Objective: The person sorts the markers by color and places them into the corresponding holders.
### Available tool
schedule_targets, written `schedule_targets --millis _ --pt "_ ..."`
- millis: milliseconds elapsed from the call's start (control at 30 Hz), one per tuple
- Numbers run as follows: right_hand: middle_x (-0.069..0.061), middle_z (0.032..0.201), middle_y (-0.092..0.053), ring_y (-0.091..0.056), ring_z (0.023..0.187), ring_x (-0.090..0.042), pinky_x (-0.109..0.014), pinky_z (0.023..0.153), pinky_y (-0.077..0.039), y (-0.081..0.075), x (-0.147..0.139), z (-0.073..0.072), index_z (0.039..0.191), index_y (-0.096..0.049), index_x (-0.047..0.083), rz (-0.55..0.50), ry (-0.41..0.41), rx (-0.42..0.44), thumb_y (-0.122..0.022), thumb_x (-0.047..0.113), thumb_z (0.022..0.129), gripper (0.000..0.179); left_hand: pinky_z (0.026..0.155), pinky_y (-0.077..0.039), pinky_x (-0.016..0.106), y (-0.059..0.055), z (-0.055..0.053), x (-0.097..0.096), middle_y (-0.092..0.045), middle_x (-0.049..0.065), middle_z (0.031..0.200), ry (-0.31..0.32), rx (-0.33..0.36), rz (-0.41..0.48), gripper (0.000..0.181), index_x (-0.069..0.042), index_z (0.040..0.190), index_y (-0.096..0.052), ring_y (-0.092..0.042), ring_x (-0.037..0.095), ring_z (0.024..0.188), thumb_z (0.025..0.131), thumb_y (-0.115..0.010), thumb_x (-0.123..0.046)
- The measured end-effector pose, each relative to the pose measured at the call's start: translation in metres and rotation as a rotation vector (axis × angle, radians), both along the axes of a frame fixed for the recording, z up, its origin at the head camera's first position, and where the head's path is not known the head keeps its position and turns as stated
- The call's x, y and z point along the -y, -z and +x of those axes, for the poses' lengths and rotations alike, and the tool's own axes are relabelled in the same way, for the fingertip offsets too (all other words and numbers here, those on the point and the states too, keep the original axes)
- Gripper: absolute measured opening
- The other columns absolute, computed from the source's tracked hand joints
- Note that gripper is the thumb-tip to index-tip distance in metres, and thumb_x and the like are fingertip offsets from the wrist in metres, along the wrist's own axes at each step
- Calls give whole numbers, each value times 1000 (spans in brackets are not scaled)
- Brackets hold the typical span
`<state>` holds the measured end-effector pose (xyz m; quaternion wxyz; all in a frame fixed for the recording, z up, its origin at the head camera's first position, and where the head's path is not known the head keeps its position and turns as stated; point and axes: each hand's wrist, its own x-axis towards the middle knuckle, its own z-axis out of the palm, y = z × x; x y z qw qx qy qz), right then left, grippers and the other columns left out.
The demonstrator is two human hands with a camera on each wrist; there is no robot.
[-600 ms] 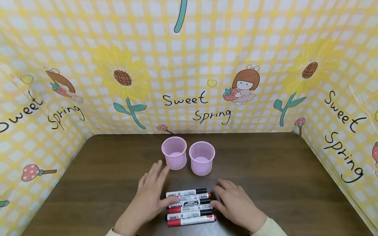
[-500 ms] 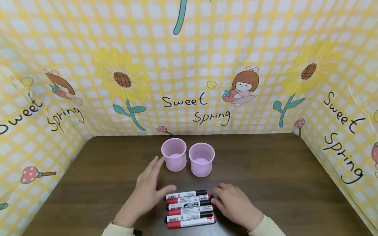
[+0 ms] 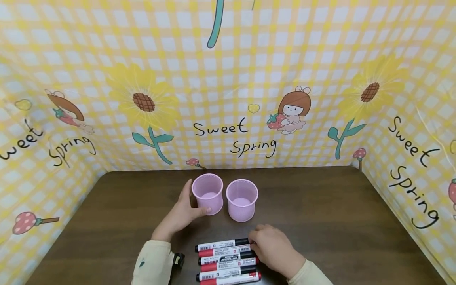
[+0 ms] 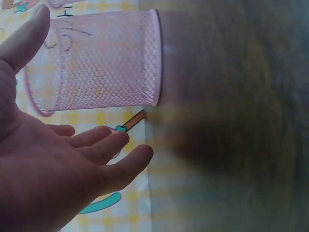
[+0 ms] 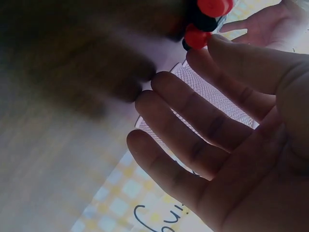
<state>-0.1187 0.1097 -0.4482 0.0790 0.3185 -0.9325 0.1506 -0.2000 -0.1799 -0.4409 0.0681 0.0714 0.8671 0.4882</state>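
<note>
Two pink mesh cups stand upright side by side. My left hand (image 3: 181,213) reaches around the left cup (image 3: 215,204), its thumb in front of the wall and its fingers behind on the left side. In the left wrist view the fingers (image 4: 116,166) are extended and apart from that cup. Several whiteboard markers with red or black caps lie in a row on the table. At their right ends, my right hand (image 3: 272,247) pinches the end of a red marker (image 3: 224,251) between thumb and index finger; its other fingers (image 5: 176,130) are extended.
The right cup (image 3: 242,211) is just beside the left one, beyond the markers. A dark wooden table (image 3: 320,213) carries everything. Yellow checked cloth (image 3: 221,91) walls off its back and sides. A black strap (image 3: 179,260) shows by the left sleeve.
My left hand has left the markers and moved forward to the left cup. My right hand has shifted slightly left onto the marker ends. The view has tilted up a little.
</note>
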Motion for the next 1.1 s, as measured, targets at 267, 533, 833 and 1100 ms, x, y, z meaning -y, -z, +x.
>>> schedule_targets --millis 267,533,833,1100 --pt "7 71 -50 -55 67 -18 -31 56 -45 0 -1 0 72 -62 20 10 -15 -8 -82 10 78 24 112 -27 56 12 -10 -4 -38 27 147 31 -29 80 107 2 154 -14 -41 40 134 80 -87 -20" --pt "7 75 -55 -57 71 -18 -32 62 -47 0 -7 0 76 -69 19 13 -31 1 -82 9 77 17 109 -32 55 17 -16 -9 -46 27 141 2 -21 104 102 3 150 -20 -46 39 129 78 -88 -18" --pt "5 81 -52 -50 75 -16 -32 61 -45 2 -4 1 79 -71 19 58 -32 15 -86 16 76 16 109 -32 55 21 -20 -9 -49 27 138 -2 -44 112 96 2 149 -23 -47 40 129 80 -87 -17" --pt "5 76 -47 -52 74 -20 -34 56 -44 1 -20 -2 73 -65 22 92 24 21 -86 14 73 22 110 -32 56 22 -21 -6 -49 24 138 15 -42 102 95 1 149 -25 -47 38 129 81 -87 -20"
